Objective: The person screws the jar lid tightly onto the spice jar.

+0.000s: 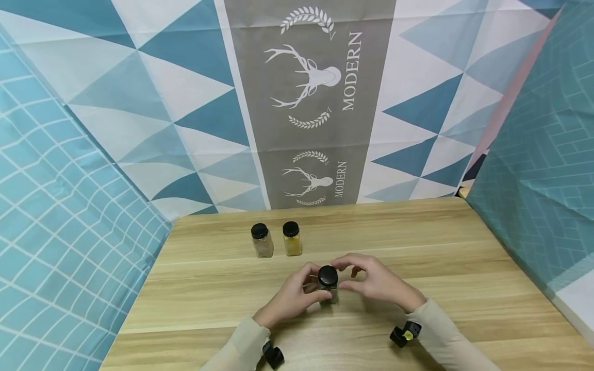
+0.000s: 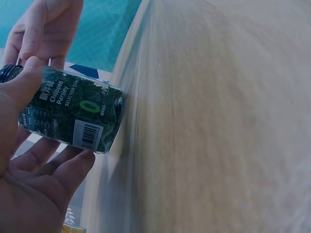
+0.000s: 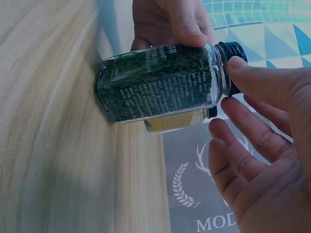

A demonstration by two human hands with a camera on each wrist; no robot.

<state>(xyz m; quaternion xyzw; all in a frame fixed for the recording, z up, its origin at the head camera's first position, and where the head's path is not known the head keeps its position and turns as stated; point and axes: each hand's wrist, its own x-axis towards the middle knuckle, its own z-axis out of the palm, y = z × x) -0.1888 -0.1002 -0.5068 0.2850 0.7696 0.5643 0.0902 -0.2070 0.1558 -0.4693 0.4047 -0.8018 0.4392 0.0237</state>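
A glass jar of chopped parsley (image 2: 73, 109) with a black lid (image 1: 328, 276) stands upright on the wooden table. My left hand (image 1: 294, 293) grips its body, thumb on the near side and fingers round the far side. On the other side, my right hand (image 1: 376, 278) is at the lid, with its thumb and index finger spread about the lid's edge. In the right wrist view the thumb overlaps the lid, while the lower fingers are apart from it. Whether the thumb and index finger press on the lid is hard to see.
Behind the hands, to the left, stand two more black-lidded jars: one with pale brown contents (image 1: 263, 243) and one with yellow contents (image 1: 293, 241). The wooden table (image 1: 417, 237) ends at a patterned cloth (image 1: 315, 129) at the back. Blue cloths hang at both sides.
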